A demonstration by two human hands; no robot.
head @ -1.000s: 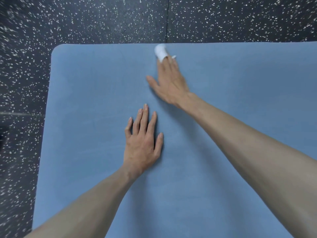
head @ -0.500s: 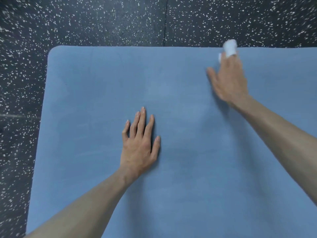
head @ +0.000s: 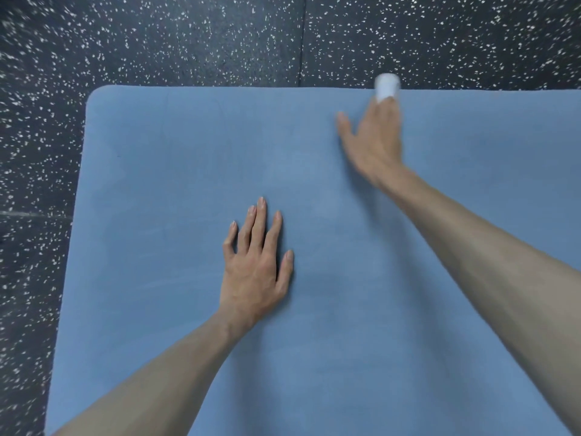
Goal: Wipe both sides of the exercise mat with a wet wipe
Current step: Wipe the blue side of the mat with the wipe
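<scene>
On mat point(head: 188, 184), left hand point(head: 254, 272) flat.

A dark floor point(head: 201, 42) flecked with white carries everything here, with a thin seam running across it towards the blue exercise mat point(head: 176, 171). The mat lies flat on the floor, its rounded far-left corner in view, its far edge straight, and its surface running out of view to the right and below
</scene>
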